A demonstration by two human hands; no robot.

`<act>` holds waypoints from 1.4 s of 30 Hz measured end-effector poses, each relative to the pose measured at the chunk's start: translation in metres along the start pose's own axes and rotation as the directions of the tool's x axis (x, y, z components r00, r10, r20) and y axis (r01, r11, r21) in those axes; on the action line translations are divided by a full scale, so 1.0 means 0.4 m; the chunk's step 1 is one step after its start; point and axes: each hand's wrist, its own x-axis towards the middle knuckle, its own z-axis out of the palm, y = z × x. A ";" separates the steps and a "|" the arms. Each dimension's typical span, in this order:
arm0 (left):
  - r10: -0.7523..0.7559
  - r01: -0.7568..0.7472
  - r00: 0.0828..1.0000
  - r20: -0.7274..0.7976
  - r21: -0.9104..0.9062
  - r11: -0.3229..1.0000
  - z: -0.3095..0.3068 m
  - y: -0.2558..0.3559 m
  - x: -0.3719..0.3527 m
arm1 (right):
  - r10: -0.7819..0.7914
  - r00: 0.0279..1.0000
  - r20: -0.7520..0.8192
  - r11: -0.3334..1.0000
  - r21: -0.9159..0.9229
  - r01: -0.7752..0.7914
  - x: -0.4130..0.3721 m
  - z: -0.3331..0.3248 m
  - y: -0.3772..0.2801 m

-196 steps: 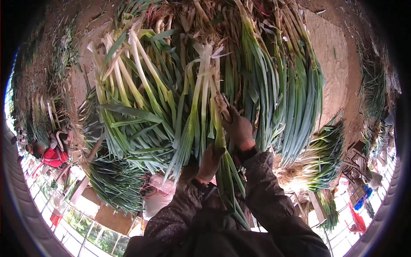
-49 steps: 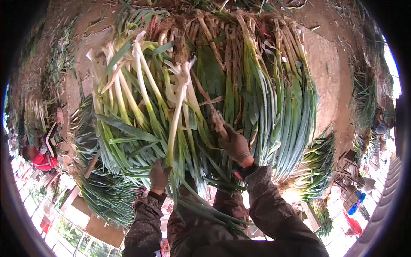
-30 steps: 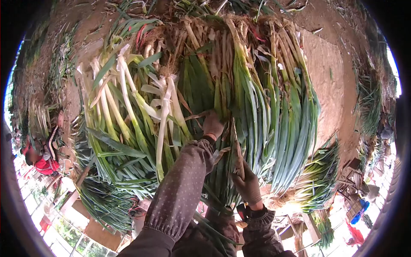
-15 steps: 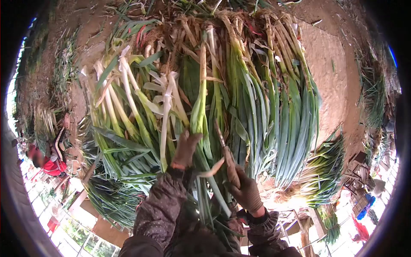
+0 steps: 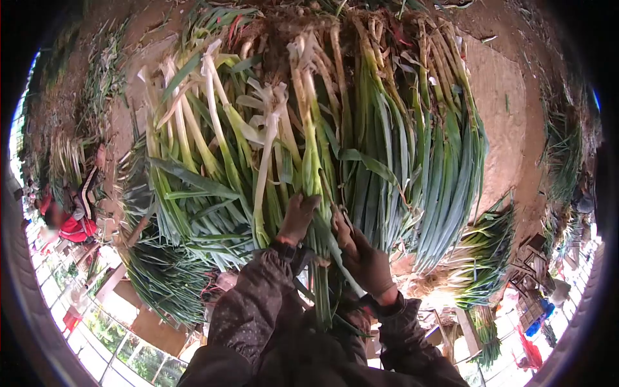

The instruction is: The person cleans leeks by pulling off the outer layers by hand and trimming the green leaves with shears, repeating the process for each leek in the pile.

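In the head view, my gloved left hand [image 5: 298, 218] is closed round the leafy middle of a long green onion [image 5: 311, 151], whose roots point away from me and whose leaves hang down toward my lap. Just to its right is my gloved right hand [image 5: 369, 263], wrapped round the handle of a knife [image 5: 345, 233]. The narrow blade points up beside the onion's leaves and is partly hidden among them. To the left lie paler, trimmed onions [image 5: 216, 113]; to the right, a heap of untrimmed onions [image 5: 445, 174] with brown outer skins and roots.
More onion bundles lie at the lower left [image 5: 171, 280] and lower right [image 5: 487, 258]. A person in red [image 5: 77, 226] is at the far left. Bare floor [image 5: 500, 122] shows on the right. Wooden stools [image 5: 530, 264] and a blue item [image 5: 540, 320] stand at the lower right.
Both hands have come closer together, the knife now right against the onion's leaves. A different-looking onion top with shaggy skin and roots stands above my left hand. The view has shifted slightly.
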 end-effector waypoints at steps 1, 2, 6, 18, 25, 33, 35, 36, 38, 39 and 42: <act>0.050 -0.050 0.999 0.003 0.053 0.997 0.005 -0.001 0.009 | -0.005 1.000 0.003 1.000 -0.002 0.005 0.014 -0.003 0.001; 0.121 -0.118 0.993 -0.008 0.155 0.981 0.006 -0.001 0.011 | -0.013 1.000 0.004 1.000 -0.002 0.013 0.032 -0.006 -0.002; 0.124 -0.118 0.990 -0.068 0.083 0.990 0.041 0.030 0.013 | 0.010 1.000 0.015 0.997 -0.071 -0.009 0.068 -0.016 -0.009; 0.140 -0.139 0.983 -0.121 0.016 0.990 0.023 -0.065 0.062 | 0.017 1.000 0.025 0.988 -0.154 -0.013 0.164 0.022 -0.012; -0.025 0.006 0.996 -0.082 -0.226 0.974 0.035 -0.013 0.059 | -0.127 0.992 -0.016 0.956 -0.268 0.118 0.288 0.057 0.017; -0.013 0.016 0.994 -0.111 0.028 0.999 0.031 0.075 0.033 | -0.061 0.997 -0.050 0.965 -0.258 0.046 0.394 0.038 -0.046; 0.139 -0.123 0.982 -0.130 0.122 0.985 0.031 0.025 0.038 | -0.037 0.998 -0.048 0.960 -0.281 0.022 0.427 0.042 -0.055; 0.215 -0.193 0.967 -0.138 0.161 0.968 0.030 -0.001 0.043 | -0.046 0.998 -0.053 0.960 -0.277 0.030 0.444 0.043 -0.058; 0.340 -0.309 0.929 -0.146 0.198 0.930 0.031 -0.032 0.049 | -0.065 0.996 -0.063 0.962 -0.270 0.046 0.477 0.047 -0.062; 0.383 -0.348 0.912 -0.147 0.217 0.912 0.032 -0.034 0.046 | -0.088 0.992 -0.085 0.962 -0.267 0.063 0.492 0.048 -0.063; 0.295 -0.259 0.944 -0.148 0.221 0.940 0.026 -0.042 0.036 | -0.123 0.986 -0.109 0.961 -0.260 0.091 0.534 0.052 -0.080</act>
